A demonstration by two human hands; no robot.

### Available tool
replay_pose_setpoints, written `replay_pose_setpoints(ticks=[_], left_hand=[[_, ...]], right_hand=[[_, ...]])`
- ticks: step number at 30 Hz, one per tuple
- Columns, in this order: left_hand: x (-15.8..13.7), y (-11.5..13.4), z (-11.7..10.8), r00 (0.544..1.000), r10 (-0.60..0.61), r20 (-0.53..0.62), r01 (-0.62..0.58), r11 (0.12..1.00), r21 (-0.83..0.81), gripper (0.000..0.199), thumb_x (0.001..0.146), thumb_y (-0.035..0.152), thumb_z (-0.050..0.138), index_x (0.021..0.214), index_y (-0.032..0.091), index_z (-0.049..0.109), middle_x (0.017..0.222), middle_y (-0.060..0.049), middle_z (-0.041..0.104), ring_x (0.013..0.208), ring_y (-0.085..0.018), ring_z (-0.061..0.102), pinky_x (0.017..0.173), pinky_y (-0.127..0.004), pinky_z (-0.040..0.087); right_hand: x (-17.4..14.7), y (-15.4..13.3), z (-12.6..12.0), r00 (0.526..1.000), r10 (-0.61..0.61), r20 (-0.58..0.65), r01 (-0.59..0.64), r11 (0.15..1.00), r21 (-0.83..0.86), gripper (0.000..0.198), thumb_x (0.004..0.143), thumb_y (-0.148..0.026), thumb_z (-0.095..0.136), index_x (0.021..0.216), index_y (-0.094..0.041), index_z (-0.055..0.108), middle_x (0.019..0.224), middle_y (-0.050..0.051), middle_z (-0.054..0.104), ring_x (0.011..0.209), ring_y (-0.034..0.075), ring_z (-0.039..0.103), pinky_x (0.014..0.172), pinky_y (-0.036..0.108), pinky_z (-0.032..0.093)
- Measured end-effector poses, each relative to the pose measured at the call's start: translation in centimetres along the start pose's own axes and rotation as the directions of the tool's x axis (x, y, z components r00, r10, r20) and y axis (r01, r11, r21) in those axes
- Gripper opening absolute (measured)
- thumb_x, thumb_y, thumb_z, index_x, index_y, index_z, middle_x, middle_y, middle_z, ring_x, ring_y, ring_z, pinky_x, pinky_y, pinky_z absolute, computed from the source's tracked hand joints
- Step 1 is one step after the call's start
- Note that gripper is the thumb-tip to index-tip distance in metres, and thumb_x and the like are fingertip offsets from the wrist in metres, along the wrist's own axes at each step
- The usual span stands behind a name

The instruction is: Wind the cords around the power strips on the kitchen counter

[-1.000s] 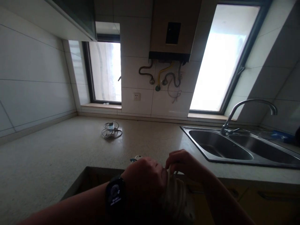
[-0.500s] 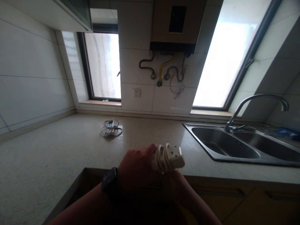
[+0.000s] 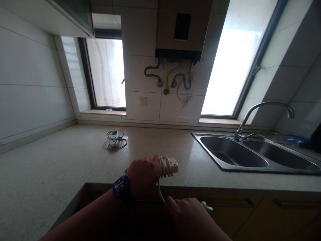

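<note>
My left hand [image 3: 144,175], with a dark watch at the wrist, is closed round one end of a white power strip [image 3: 173,165]. Several turns of its cord [image 3: 165,166] are wound about the strip, and socket holes show at the free end. From the strip a length of cord hangs down to my right hand [image 3: 187,212], lower and to the right. That hand's fingers are closed on the cord, and the white plug [image 3: 207,206] sticks out past its far side. A second cord-wrapped power strip [image 3: 115,140] lies on the countertop [image 3: 82,157] beyond my left hand.
A double steel sink [image 3: 220,164] with a curved faucet [image 3: 260,103] is set into the counter at right. A wall socket [image 3: 142,101] and a water heater [image 3: 182,30] with pipes are on the back wall. Drawer handles [image 3: 235,202] line the counter front.
My right hand has moved down and away from the strip, with cord now stretched between the hands. My left hand and the strip sit slightly further left in view, and the plug has come into sight.
</note>
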State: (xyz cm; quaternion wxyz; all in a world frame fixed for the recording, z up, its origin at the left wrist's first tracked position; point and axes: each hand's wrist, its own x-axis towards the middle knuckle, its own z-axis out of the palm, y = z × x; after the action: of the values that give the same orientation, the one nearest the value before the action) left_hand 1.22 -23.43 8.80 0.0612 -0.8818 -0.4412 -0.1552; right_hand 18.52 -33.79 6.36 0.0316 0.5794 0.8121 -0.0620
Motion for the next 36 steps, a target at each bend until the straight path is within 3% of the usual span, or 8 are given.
replay_pose_setpoints(ticks=[5, 8, 13, 17, 22, 27, 30, 36], left_hand=[[-0.7, 1.0, 1.1, 0.99, 0.122, 0.073, -0.127, 0.99, 0.058, 0.024, 0.09, 0.033, 0.046, 0.103, 0.017, 0.058, 0.084, -0.012, 0.067, 0.074, -0.032, 0.068, 0.061, -0.041, 0.051], [-1.4, 1.7, 1.4, 0.967, 0.22, 0.13, -0.228, 0.972, 0.05, 0.021, 0.089, 0.032, 0.05, 0.099, 0.016, 0.06, 0.084, -0.012, 0.068, 0.073, -0.03, 0.068, 0.062, -0.038, 0.051], [-1.9, 2.2, 0.8, 0.867, 0.45, 0.212, -0.445, 0.892, -0.074, 0.014, 0.088, 0.03, 0.053, 0.091, 0.018, 0.06, 0.081, -0.006, 0.069, 0.066, -0.022, 0.066, 0.054, -0.029, 0.044], [-2.3, 1.6, -0.2, 0.825, 0.544, 0.155, -0.513, 0.835, -0.201, 0.022, 0.083, 0.041, 0.062, 0.087, 0.019, 0.059, 0.077, -0.003, 0.067, 0.064, -0.019, 0.065, 0.054, -0.028, 0.041], [-3.0, 1.1, -0.7, 0.959, 0.277, 0.055, -0.205, 0.815, -0.542, 0.058, 0.072, 0.058, 0.073, 0.108, 0.02, 0.049, 0.096, -0.005, 0.07, 0.082, -0.022, 0.068, 0.065, -0.029, 0.047], [-2.5, 0.8, 0.7, 0.992, 0.121, -0.023, -0.093, 0.612, -0.785, 0.096, 0.065, 0.042, 0.086, 0.132, 0.021, 0.02, 0.108, -0.006, 0.07, 0.097, -0.02, 0.068, 0.093, -0.037, 0.049], [-1.8, 0.5, 1.1, 0.998, 0.06, -0.031, -0.058, 0.517, -0.854, 0.091, 0.07, 0.034, 0.083, 0.137, 0.022, 0.023, 0.119, -0.009, 0.066, 0.106, -0.02, 0.065, 0.095, -0.036, 0.049], [-0.7, -0.3, 2.6, 0.997, -0.069, 0.024, 0.042, 0.279, -0.959, 0.054, 0.084, 0.037, 0.07, 0.127, 0.015, 0.045, 0.115, -0.01, 0.065, 0.101, -0.019, 0.064, 0.086, -0.033, 0.053]], right_hand=[[-0.9, 1.1, -4.8, 0.937, -0.207, -0.28, 0.157, 0.969, -0.191, 0.013, 0.083, -0.013, 0.057, 0.083, -0.021, 0.066, 0.075, -0.002, 0.07, 0.054, 0.004, 0.047, 0.051, 0.024, 0.004], [-0.4, 2.1, -7.5, 0.908, -0.289, -0.302, 0.229, 0.949, -0.217, 0.012, 0.088, -0.019, 0.058, 0.083, -0.021, 0.068, 0.075, -0.002, 0.067, 0.055, 0.002, 0.038, 0.055, 0.024, 0.005], [1.9, 4.4, -9.9, 0.918, -0.351, -0.183, 0.362, 0.932, 0.031, 0.023, 0.089, -0.038, 0.059, 0.083, -0.02, 0.072, 0.078, -0.002, 0.066, 0.065, -0.001, 0.046, 0.061, 0.018, 0.019], [4.1, 6.3, -8.8, 0.923, -0.359, -0.14, 0.386, 0.856, 0.345, 0.033, 0.09, -0.046, 0.055, 0.092, -0.018, 0.073, 0.089, -0.001, 0.07, 0.08, 0.0, 0.057, 0.072, 0.012, 0.032], [6.0, 7.1, -4.4, 0.982, -0.167, -0.09, 0.17, 0.562, 0.81, 0.047, 0.084, -0.055, 0.059, 0.086, -0.009, 0.068, 0.076, 0.0, 0.063, 0.069, 0.0, 0.05, 0.067, 0.011, 0.039], [6.5, 5.8, 0.1, 0.988, -0.056, -0.144, 0.151, 0.175, 0.973, 0.047, 0.074, -0.054, 0.071, 0.095, -0.012, 0.065, 0.084, 0.003, 0.066, 0.076, 0.003, 0.057, 0.077, 0.015, 0.05], [6.5, 4.9, 1.8, 0.986, 0.093, -0.135, 0.121, 0.142, 0.983, 0.056, 0.077, -0.063, 0.063, 0.099, -0.012, 0.063, 0.071, 0.0, 0.061, 0.063, 0.002, 0.053, 0.064, 0.014, 0.048], [5.7, 4.7, 2.7, 0.988, 0.152, -0.016, -0.025, 0.263, 0.965, 0.058, 0.083, -0.064, 0.053, 0.112, -0.014, 0.059, 0.063, -0.004, 0.051, 0.055, 0.001, 0.048, 0.055, 0.012, 0.039]])
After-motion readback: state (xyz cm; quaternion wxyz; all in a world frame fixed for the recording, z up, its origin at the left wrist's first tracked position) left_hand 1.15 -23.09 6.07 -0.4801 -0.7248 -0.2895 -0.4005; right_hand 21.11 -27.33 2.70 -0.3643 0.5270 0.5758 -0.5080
